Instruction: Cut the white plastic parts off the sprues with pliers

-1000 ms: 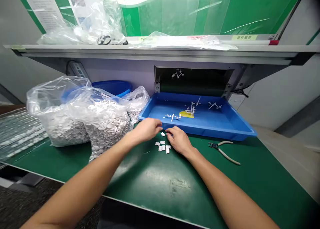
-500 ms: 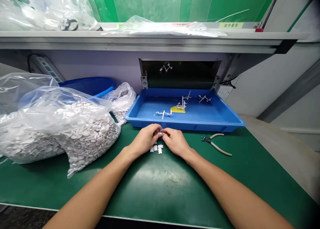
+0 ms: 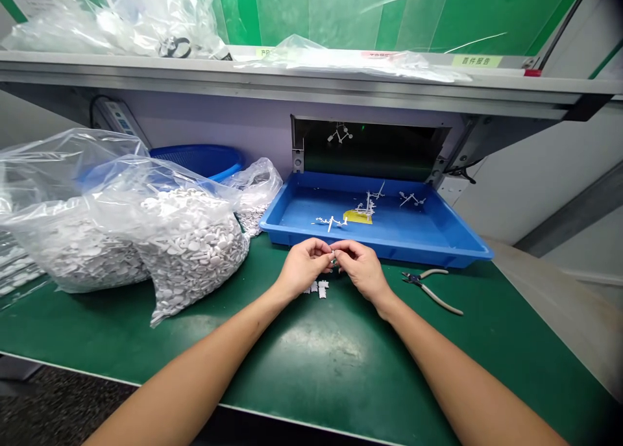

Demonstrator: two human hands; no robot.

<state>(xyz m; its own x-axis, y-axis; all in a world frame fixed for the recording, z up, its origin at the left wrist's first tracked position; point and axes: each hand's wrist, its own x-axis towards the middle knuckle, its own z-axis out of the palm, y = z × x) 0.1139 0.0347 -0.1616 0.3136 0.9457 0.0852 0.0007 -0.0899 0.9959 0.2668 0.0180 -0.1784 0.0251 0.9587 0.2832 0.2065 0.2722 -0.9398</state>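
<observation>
My left hand (image 3: 307, 264) and my right hand (image 3: 359, 268) meet fingertip to fingertip just in front of the blue tray (image 3: 350, 243). Both are closed in a pinch on a tiny whitish piece, mostly hidden by the fingers. Right below the hands, several small white plastic pieces (image 3: 322, 289) lie grouped on the green tabletop, some partly covered by my left hand. Branching white plastic sprues (image 3: 331, 223) lie in the tray, one cluster over a yellow patch (image 3: 357, 217).
Cutting pliers (image 3: 431, 290) with pale handles lie spread on the table to the right. Clear bags of white plastic parts (image 3: 199, 251) fill the left, before a blue basket (image 3: 204, 162). A shelf edge (image 3: 292, 76) crosses above; a dark opening (image 3: 370, 147) sits behind the tray.
The view has shifted and tilted, so the scene sits further right. My hands stay pinched together, now with fingertips closer and slightly raised over the white pieces.
</observation>
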